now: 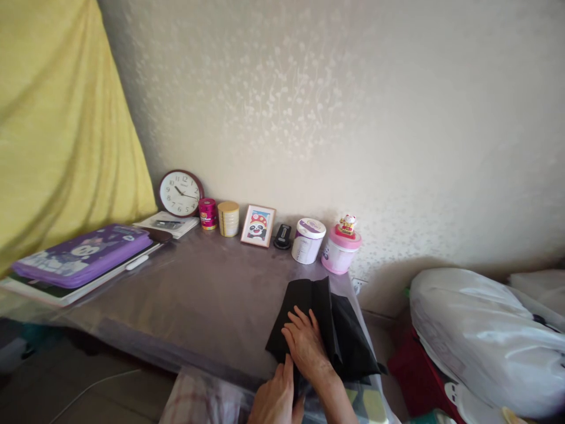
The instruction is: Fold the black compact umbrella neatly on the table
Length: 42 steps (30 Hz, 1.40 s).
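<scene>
Fingers (288, 370) of my left hand (274, 397) meet the near edge of the black cloth (310, 297); pinching or not, I cannot tell. Right hand (308, 347), grip apart, presses it flat on the table (198, 294). Limp, light, I judge: lift by a fold.

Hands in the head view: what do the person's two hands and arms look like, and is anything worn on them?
Both are bare: the left hand and the right hand wear no gloves, and I see no ring, watch or bracelet. The right forearm is uncovered to the picture's edge; no sleeve shows. The left wrist is cut off.
</scene>
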Available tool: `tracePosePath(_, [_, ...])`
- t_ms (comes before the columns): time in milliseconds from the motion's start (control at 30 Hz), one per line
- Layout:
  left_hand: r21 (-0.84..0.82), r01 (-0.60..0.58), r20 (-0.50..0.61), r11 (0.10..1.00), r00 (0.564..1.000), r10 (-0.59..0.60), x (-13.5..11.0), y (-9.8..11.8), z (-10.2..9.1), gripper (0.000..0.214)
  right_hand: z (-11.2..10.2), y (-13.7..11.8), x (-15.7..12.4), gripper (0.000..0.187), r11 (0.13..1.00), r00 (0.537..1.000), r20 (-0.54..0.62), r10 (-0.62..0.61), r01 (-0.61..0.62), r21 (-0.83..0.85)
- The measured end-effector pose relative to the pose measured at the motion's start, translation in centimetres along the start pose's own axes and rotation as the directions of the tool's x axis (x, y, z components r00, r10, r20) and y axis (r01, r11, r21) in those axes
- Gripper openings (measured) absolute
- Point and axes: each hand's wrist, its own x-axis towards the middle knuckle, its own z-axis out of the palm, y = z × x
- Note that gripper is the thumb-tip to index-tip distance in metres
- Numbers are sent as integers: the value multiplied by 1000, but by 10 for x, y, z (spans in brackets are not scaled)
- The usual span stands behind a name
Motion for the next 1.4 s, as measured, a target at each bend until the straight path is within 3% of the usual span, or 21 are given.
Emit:
tracePosePath(100, [10,-27,-10,1000,1000,28,-7,-11,-10,55,-5,-5,-10,25,999,999,14,-42,42,13])
tracePosePath(200, [-12,-60,-176,998,983,57,-10,-20,-30,26,-4,-10,-21,24,997,997,7,-77,77,25])
tracePosePath(333, [-82,-225,-488,971,858,158,7,-17,-49,32,18,-10,-37,29,983,979,-90,-183,183,-10])
tracePosePath(433, [-39,-439,-525,898,773,356,33,-10,-42,31,43,-9,-49,34,964,934,-242,-265,252,-84])
tracePosePath(533, [14,-505,-409,863,785,466,60,-6,-31,39,58,-10,-57,32,966,929,-265,-257,245,-79])
tracePosePath(700, [86,-477,-283,875,830,481,91,-7,-33,44,54,-14,-61,24,966,933,-280,-225,252,64])
tracePosePath(1000, [182,-352,-396,918,828,396,136,-19,-52,40,37,-17,-63,19,961,964,-158,-213,236,143])
tracePosePath(1167, [150,-310,-462,939,818,344,117,-19,-49,39,44,-21,-63,19,949,937,-310,-163,235,209])
tracePosePath(1300, [27,-444,-472,896,784,403,89,-26,-21,37,35,-30,-70,12,936,908,-384,-170,271,226])
tracePosePath(1400, [-94,-475,-527,875,769,361,74,-35,2,39,14,-31,-89,7,924,863,-473,-179,313,221])
